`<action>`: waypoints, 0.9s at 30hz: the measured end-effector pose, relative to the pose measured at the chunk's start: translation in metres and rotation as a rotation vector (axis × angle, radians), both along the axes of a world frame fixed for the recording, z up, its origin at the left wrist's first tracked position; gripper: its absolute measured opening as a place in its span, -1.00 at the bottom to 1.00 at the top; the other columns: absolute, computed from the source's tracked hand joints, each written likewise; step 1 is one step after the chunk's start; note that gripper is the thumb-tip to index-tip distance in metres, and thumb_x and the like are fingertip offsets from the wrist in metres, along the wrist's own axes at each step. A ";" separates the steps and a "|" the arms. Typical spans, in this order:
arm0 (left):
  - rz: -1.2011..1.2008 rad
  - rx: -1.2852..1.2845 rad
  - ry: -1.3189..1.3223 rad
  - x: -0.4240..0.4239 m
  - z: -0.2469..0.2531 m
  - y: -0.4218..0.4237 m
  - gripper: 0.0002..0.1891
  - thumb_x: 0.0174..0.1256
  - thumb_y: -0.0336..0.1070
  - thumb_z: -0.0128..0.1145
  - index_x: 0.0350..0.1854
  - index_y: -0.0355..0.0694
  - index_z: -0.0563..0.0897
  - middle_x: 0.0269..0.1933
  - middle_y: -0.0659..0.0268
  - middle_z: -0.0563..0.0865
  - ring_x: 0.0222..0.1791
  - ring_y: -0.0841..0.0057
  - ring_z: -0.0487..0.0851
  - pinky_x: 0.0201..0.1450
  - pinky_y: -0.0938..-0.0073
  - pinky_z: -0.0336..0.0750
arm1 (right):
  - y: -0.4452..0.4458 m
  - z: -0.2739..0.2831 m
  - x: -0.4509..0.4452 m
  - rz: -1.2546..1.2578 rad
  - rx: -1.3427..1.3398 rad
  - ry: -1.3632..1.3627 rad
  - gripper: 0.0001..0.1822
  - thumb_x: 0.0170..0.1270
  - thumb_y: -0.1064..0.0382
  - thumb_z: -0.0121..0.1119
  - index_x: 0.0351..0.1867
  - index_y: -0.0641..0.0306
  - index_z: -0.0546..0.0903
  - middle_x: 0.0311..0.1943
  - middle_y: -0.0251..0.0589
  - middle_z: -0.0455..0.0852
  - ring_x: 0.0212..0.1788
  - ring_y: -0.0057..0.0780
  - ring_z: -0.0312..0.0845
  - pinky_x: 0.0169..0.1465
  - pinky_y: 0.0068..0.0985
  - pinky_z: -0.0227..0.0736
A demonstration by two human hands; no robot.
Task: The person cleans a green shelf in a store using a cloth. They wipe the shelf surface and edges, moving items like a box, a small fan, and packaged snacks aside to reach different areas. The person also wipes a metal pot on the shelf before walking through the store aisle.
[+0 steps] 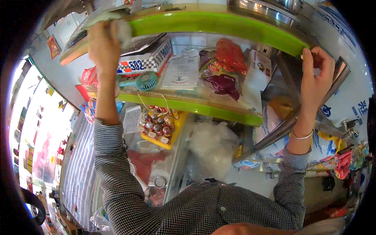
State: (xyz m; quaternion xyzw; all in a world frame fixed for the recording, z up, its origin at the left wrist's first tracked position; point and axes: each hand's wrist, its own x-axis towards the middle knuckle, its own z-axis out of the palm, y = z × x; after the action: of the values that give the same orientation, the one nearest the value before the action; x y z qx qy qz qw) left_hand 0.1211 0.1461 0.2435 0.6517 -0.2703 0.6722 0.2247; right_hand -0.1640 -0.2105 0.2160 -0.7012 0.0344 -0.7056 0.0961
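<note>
My left hand (102,44) is at the left of the upper shelf, shut on a whitish crumpled cloth (124,30), blurred. The cloth lies against the bright green front edge (205,22) of that shelf. At the far end of the same green edge is my right hand (318,66), its fingers bent and a fingertip at the corner. A tiny white bit shows by that fingertip; whether the hand grips the shelf is unclear. Below, a lower shelf with a green edge (188,107) carries a checkered box (160,57), a turquoise handheld fan (145,81), printed paper (180,72) and purple plastic packets (223,80).
A yellow tray of small bottles (157,126) stands on a glass counter (176,164). A bundle of clear plastic (214,144) hangs under the lower shelf. A slanting metal bar (276,132) crosses at right. Striped cloth (80,170) covers a surface at left.
</note>
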 end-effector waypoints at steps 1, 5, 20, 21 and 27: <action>0.034 -0.060 0.055 0.014 -0.006 0.007 -0.81 0.34 -0.14 0.21 -0.19 -0.13 0.61 -0.20 0.18 0.65 -0.19 0.13 0.62 -0.15 0.15 0.50 | -0.003 0.000 -0.004 -0.060 -0.040 0.014 -0.84 0.23 0.28 0.35 -0.20 0.23 0.66 -0.24 -0.27 0.60 -0.27 -0.48 0.53 -0.16 -0.54 0.44; 0.062 -0.242 0.050 0.045 -0.017 0.014 -0.72 0.36 -0.04 0.17 -0.21 -0.17 0.62 -0.26 0.12 0.66 -0.23 0.09 0.63 -0.16 0.13 0.48 | 0.007 0.008 0.004 -0.286 -0.225 0.031 -0.83 0.20 0.15 0.38 -0.23 0.10 0.72 -0.19 -0.29 0.62 -0.14 -0.33 0.53 -0.07 -0.40 0.39; -0.386 0.080 0.082 -0.053 -0.028 -0.021 -0.54 0.01 -0.25 0.29 0.07 -0.09 0.65 0.07 0.11 0.56 0.03 0.07 0.55 0.08 0.18 0.52 | 0.076 0.026 0.073 -0.344 -0.456 0.058 -0.80 0.20 0.10 0.37 -0.33 0.16 0.70 -0.16 -0.21 0.61 -0.03 -0.19 0.52 0.02 -0.29 0.37; -0.363 0.094 0.083 -0.046 -0.026 -0.013 -0.53 0.00 -0.25 0.29 0.06 -0.09 0.65 0.08 0.11 0.57 0.03 0.07 0.55 0.09 0.18 0.52 | 0.074 0.026 0.077 -0.330 -0.470 0.039 -0.81 0.20 0.11 0.37 -0.33 0.16 0.69 -0.17 -0.21 0.61 -0.04 -0.19 0.52 0.02 -0.29 0.38; -0.269 -0.017 0.194 -0.005 -0.012 0.034 -0.63 0.04 -0.37 0.19 -0.03 -0.29 0.63 -0.08 0.00 0.64 -0.08 0.06 0.61 0.01 0.19 0.51 | 0.061 0.024 0.086 -0.321 -0.502 -0.037 -0.84 0.20 0.15 0.36 -0.34 0.16 0.69 -0.20 -0.22 0.62 -0.07 -0.21 0.54 0.01 -0.30 0.38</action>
State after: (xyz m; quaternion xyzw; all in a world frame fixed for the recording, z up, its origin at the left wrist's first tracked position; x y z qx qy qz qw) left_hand 0.1165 0.1796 0.2311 0.6695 -0.3265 0.5722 0.3432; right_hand -0.0782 -0.1492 0.2399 -0.6758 -0.0327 -0.7108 -0.1925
